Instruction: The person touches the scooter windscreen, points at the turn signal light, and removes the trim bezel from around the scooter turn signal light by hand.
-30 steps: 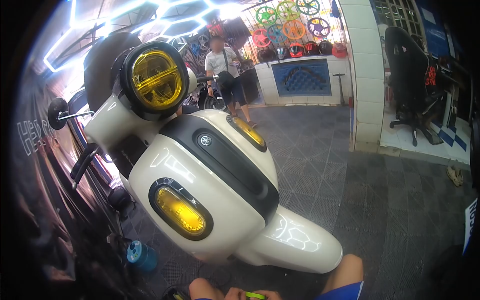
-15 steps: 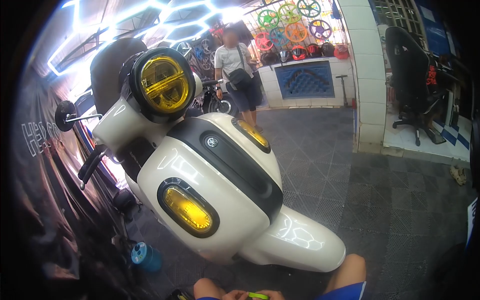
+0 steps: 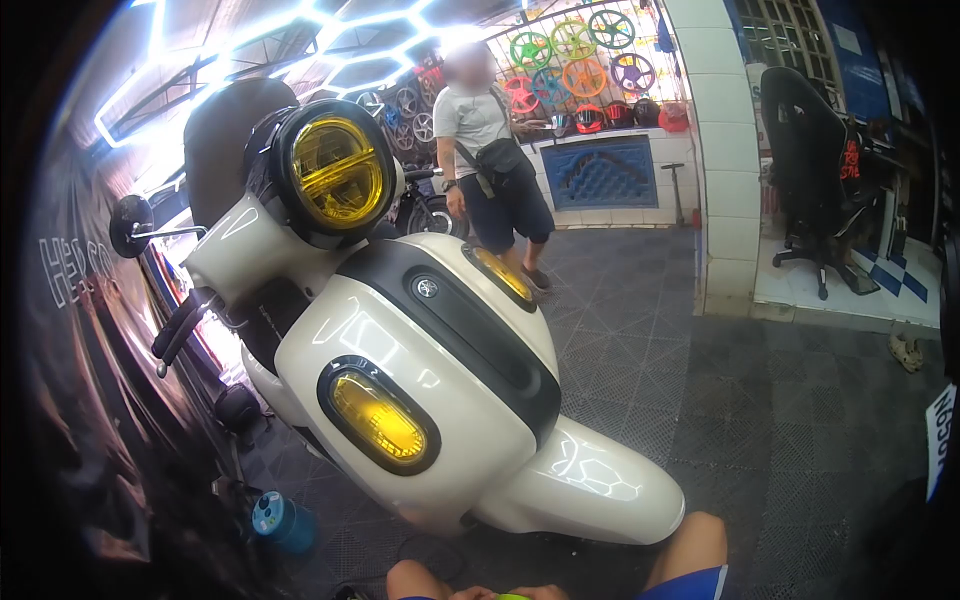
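At the bottom edge, between my knees, my left hand (image 3: pixel 470 594) and my right hand (image 3: pixel 543 593) are close together, mostly cut off by the frame. A small yellow-green item (image 3: pixel 512 597) shows between them, and the fingers of both hands close on it. Just ahead stands a cream scooter (image 3: pixel 450 400), its front fender reaching close to my right knee. It has a round yellow headlight (image 3: pixel 338 172) and yellow oval lamps (image 3: pixel 380 417) on the front panel.
A person (image 3: pixel 492 150) with a black crossbody bag stands behind the scooter. A blue container (image 3: pixel 283 522) is on the floor at the lower left. Colourful wheels (image 3: pixel 585 78) hang at the back. At right are a tiled pillar (image 3: pixel 727 160) and a black chair (image 3: pixel 805 150).
The person behind the scooter has come closer and a little to the right. My hands and the yellow-green item sit slightly lower, with less of them in view.
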`<state>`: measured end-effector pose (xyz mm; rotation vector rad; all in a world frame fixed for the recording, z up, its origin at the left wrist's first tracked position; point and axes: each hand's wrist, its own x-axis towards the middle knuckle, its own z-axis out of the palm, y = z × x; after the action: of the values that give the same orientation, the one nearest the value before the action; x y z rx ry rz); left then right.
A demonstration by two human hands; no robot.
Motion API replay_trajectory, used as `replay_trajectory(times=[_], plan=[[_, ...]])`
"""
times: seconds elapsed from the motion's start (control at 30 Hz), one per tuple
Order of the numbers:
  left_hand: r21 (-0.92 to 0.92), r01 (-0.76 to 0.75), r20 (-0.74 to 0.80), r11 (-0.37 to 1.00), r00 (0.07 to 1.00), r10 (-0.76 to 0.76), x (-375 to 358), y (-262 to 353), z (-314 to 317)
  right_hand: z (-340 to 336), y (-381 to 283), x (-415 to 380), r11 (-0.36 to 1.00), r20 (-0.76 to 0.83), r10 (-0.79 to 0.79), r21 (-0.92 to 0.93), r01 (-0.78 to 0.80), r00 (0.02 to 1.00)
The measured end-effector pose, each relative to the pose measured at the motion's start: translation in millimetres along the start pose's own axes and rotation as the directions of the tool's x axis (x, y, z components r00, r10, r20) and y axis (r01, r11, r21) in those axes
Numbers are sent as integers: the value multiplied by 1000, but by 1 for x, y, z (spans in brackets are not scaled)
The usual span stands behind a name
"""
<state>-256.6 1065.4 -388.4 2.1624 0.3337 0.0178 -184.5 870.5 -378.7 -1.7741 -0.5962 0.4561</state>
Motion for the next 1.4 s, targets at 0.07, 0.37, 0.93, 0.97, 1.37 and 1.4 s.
replay_trajectory(times=[0.07,0.37,0.93,0.97,1.37,1.4], plan=[[-4,-54,2,999,999,54,2,-1,3,-6,-5,7,994,14,-43,-104,44,999],[-232,-31,104,972,993,56,5,12,-6,-8,24,58,936,66,-260,-226,268,963],[-72,60,-128,996,989,-69,19,-28,15,7,38,49,997,133,-74,-5,75,988],[-64,64,-142,996,987,-72,19,-26,18,9,40,50,998,115,-67,2,67,991],[103,50,-324,993,946,-14,16,32,-2,8,58,55,994,204,3,108,-26,979],[169,22,-333,985,942,36,12,22,-5,7,59,57,999,208,-12,32,5,978]])
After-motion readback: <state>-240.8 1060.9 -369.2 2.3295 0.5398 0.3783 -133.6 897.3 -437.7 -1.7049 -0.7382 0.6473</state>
